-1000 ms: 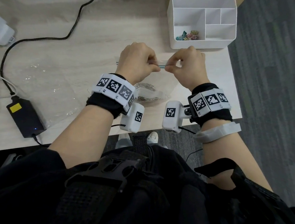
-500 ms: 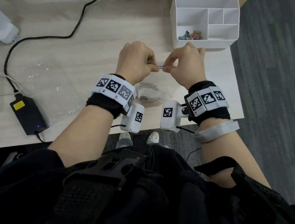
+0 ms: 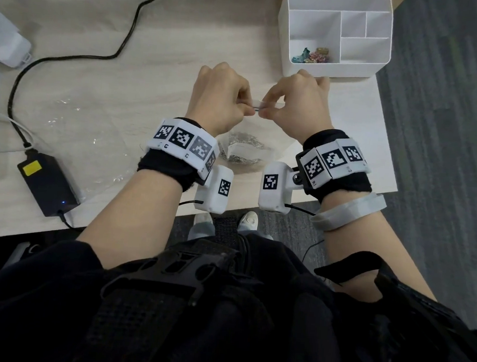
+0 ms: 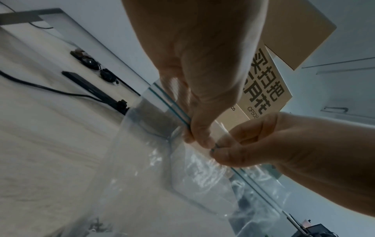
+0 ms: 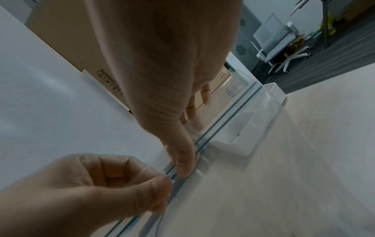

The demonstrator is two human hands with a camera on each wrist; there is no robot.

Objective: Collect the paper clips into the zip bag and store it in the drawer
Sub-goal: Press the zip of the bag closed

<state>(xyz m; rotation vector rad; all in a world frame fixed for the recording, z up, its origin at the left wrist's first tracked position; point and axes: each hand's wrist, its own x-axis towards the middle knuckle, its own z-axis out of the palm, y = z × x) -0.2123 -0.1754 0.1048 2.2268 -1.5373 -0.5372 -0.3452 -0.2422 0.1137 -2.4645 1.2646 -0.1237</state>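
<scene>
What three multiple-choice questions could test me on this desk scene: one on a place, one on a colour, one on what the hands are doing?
1. Where is the heap of silver metal paper clips?
A. In the white organiser
B. Inside the clear plastic zip bag
C. On the floor

2. What colour is the sticker on the black power adapter?
A. Yellow
B. Red
C. Green

3. What are the left hand and right hand doing?
A. Resting flat
B. Holding a cable
C. Pinching the bag's zip strip

Answers: B, the clips show through the bag between the wrists; A, a yellow patch sits on the adapter; C, both wrist views show fingertips pinching the blue-lined strip.
</scene>
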